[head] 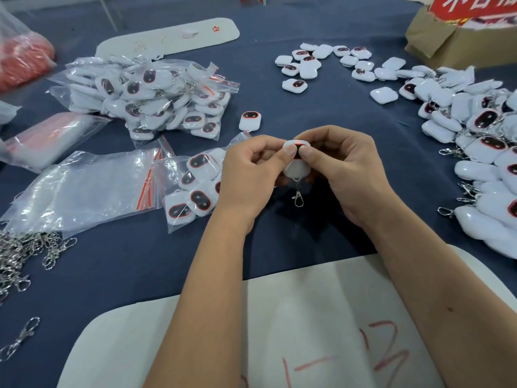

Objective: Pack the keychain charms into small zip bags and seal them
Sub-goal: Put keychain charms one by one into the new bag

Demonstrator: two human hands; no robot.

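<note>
- A white keychain charm point(296, 168) with a red-rimmed dark face is held up over the middle of the worktop point(321, 107), which is covered in dark blue cloth; its silver clasp point(298, 198) hangs down below it.
- The left hand point(251, 175) pinches the charm's left side, thumb pressed on its top edge and fingers curled behind.
- The right hand point(344, 172) grips the right side the same way, thumb on the front and fingers curled round the back.
- Just left of the left hand lies a zip bag with a red seal strip point(190, 189), holding several charms.
- Beside that, further left, is a stack of empty clear zip bags point(84, 189).
- One loose charm point(250, 120) lies face up beyond the hands.
- A heap of filled bags point(156, 93) sits at the far left.
- A scatter of loose charms point(327, 64) lies at the far middle, and a large pile of charms with clasps point(481, 152) runs down the right side.
- Spare silver clasps point(25, 253) are bunched at the near left edge.
- A white board with red marks point(307, 331) lies under the forearms.
- A cardboard box point(442, 43) stands at the far right corner.
</note>
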